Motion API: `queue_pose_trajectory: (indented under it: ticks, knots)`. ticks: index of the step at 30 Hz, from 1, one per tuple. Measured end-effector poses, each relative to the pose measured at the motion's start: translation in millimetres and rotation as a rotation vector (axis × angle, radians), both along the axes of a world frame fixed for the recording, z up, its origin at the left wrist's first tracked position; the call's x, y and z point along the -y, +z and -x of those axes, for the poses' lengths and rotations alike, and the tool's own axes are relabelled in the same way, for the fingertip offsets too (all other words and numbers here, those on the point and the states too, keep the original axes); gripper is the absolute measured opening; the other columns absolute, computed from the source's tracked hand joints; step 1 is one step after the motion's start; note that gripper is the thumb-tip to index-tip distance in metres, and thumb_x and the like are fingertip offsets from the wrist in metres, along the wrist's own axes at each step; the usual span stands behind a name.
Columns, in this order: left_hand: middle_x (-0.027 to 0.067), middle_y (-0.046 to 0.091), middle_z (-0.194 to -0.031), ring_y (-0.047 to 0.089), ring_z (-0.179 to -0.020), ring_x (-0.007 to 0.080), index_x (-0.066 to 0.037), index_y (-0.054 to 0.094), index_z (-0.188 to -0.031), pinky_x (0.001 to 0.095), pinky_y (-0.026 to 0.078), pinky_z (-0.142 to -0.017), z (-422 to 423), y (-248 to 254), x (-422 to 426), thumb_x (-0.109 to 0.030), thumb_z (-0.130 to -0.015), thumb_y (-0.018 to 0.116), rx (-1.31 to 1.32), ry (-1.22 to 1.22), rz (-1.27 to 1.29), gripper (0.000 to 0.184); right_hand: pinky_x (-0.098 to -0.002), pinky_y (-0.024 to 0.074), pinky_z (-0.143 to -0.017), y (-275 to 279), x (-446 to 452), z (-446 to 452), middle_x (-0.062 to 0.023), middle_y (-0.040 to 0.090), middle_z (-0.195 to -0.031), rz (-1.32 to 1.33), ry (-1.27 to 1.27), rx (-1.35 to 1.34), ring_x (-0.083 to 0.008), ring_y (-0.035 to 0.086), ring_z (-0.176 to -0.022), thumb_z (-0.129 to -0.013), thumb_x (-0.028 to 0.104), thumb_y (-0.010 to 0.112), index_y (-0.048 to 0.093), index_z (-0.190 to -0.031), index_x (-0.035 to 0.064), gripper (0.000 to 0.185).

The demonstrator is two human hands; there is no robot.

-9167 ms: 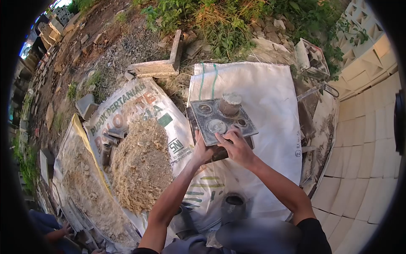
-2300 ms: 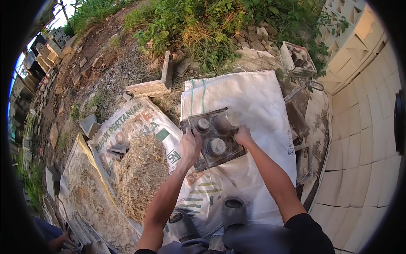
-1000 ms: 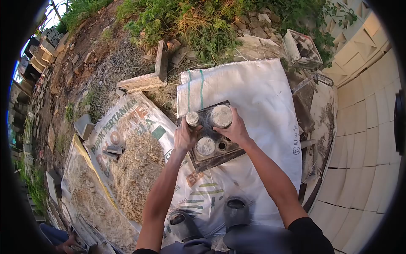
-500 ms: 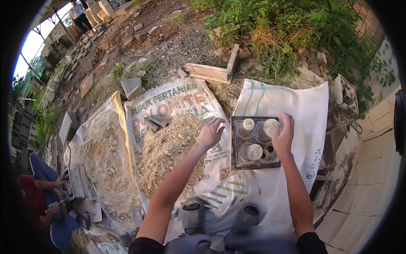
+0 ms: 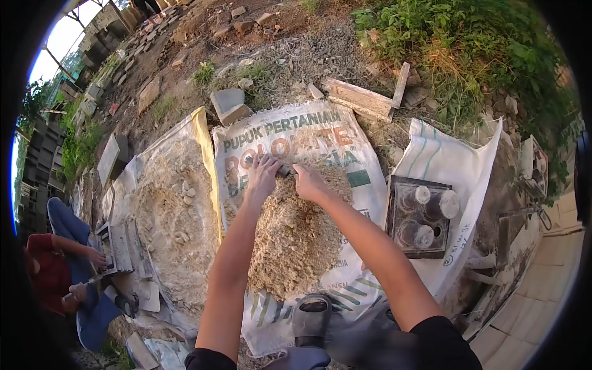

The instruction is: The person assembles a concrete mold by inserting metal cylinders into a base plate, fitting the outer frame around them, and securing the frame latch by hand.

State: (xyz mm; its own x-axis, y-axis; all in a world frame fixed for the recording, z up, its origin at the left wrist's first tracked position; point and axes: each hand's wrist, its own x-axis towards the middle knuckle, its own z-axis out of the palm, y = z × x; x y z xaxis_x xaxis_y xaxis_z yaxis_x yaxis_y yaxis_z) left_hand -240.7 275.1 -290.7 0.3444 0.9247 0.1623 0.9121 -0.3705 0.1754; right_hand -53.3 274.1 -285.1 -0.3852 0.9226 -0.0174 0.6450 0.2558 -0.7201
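Note:
My left hand (image 5: 264, 175) is closed over a dark grey piece (image 5: 284, 171) at the top of a heap of damp, crumbly sand mix (image 5: 293, 240). My right hand (image 5: 308, 184) is closed at the right end of the dark piece. The fingers partly cover it, so I cannot make out whether it is one piece or two. Under the heap lies a printed white sack (image 5: 364, 197). To the right, a black square mould (image 5: 401, 246) with several round, dust-topped cylinders sits on another white sack (image 5: 480, 203).
On the left, a co-worker (image 5: 46, 259) handles a metal box mould (image 5: 114, 246) beside a second pale heap (image 5: 169, 209). A wooden frame (image 5: 361, 98), a grey block (image 5: 229, 106) and plants (image 5: 456, 55) lie beyond the sacks. My shoe (image 5: 310, 320) is at the printed sack's near edge.
Both hands have moved left from around the mould to the dark pieces on the heap and closed there. The view has swung left, so the mould appears farther right.

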Motion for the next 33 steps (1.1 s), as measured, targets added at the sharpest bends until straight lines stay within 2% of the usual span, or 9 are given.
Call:
queue_pose_trajectory:
  ticks: [4,11,16,18,20,23,27,31,33]
  knots:
    - [0.0018,0.055,-0.120,0.047,-0.125,0.0236,-0.011,0.060,-0.114,0.0520,0.019,-0.117,-8,36,-6,0.000,-0.070,0.066,-0.225,-0.136,0.184,0.045,-0.0487,0.0432,-0.093,2,17,5,-0.0218,0.058,-0.118,-0.092,-0.107,0.014,-0.0394,0.055,-0.108,-0.087,0.008,0.052,0.053,-0.123,0.0012,0.037]
    - [0.0153,0.066,-0.100,0.064,-0.091,0.0341,-0.002,0.057,-0.117,0.0428,0.048,-0.083,-34,52,-3,-0.008,-0.079,0.070,0.293,-0.023,0.140,0.040,-0.0470,0.0407,-0.073,126,109,-113,-0.0149,0.057,-0.084,-0.302,-0.211,-0.143,-0.0359,0.056,-0.084,-0.084,0.003,0.053,0.054,-0.092,0.0052,0.008]
    - [0.0138,0.064,-0.091,0.063,-0.076,0.0167,0.001,0.059,-0.115,0.0337,0.049,-0.069,-169,188,29,-0.015,-0.082,0.073,0.625,-0.241,0.263,0.039,-0.0451,0.0363,-0.073,142,194,-252,-0.0096,0.055,-0.083,-0.225,-0.503,0.126,-0.0298,0.057,-0.082,-0.083,0.007,0.055,0.053,-0.078,0.0082,0.005]
    - [0.0094,0.064,-0.092,0.063,-0.081,0.0151,0.002,0.059,-0.114,0.0294,0.049,-0.072,-236,214,46,-0.020,-0.086,0.070,0.842,-0.394,0.321,0.037,-0.0468,0.0376,-0.080,145,228,-307,-0.0089,0.057,-0.088,-0.237,-0.560,0.423,-0.0289,0.057,-0.088,-0.082,0.011,0.058,0.056,-0.083,0.0087,0.003]
    - [0.0087,0.065,-0.090,0.064,-0.086,0.0159,0.003,0.058,-0.116,0.0290,0.051,-0.072,-297,227,59,-0.020,-0.086,0.071,0.929,-0.523,0.424,0.039,-0.0486,0.0354,-0.099,132,255,-371,-0.0172,0.052,-0.125,-0.241,-0.644,0.651,-0.0318,0.050,-0.117,-0.083,0.020,0.061,0.058,-0.114,0.0071,0.034]
    - [0.0114,0.067,-0.090,0.067,-0.090,0.0179,0.003,0.060,-0.116,0.0314,0.052,-0.073,-379,231,77,-0.022,-0.085,0.072,0.850,-0.652,0.628,0.041,-0.0486,0.0429,-0.097,65,289,-494,-0.0201,0.044,-0.138,-0.087,-0.925,0.841,-0.0348,0.048,-0.123,-0.085,0.023,0.061,0.042,-0.135,0.0050,0.057]
    - [0.0104,0.070,-0.094,0.066,-0.086,0.0165,0.001,0.063,-0.112,0.0313,0.050,-0.075,-464,198,95,-0.034,-0.083,0.073,0.626,-0.672,0.736,0.046,-0.0418,0.0498,-0.088,98,278,-483,-0.0194,0.056,-0.125,0.082,-0.706,0.612,-0.0289,0.061,-0.105,-0.083,0.014,0.062,0.046,-0.131,0.0011,0.053]
    - [0.0114,0.070,-0.086,0.067,-0.080,0.0186,0.002,0.065,-0.108,0.0314,0.051,-0.072,-505,158,101,-0.040,-0.078,0.076,0.483,-0.524,0.818,0.052,-0.0315,0.0489,-0.078,111,246,-430,-0.0089,0.060,-0.104,0.237,-0.653,-0.798,-0.0158,0.058,-0.087,-0.086,0.012,0.066,0.051,-0.121,-0.0004,0.040]
    - [0.0130,0.071,-0.086,0.068,-0.080,0.0197,0.003,0.066,-0.106,0.0324,0.051,-0.070,-509,149,108,-0.036,-0.080,0.075,0.481,-0.442,0.807,0.048,-0.0300,0.0484,-0.077,99,242,-426,-0.0075,0.060,-0.104,0.229,-0.706,-0.899,-0.0141,0.056,-0.086,-0.088,0.012,0.065,0.051,-0.120,-0.0008,0.037]
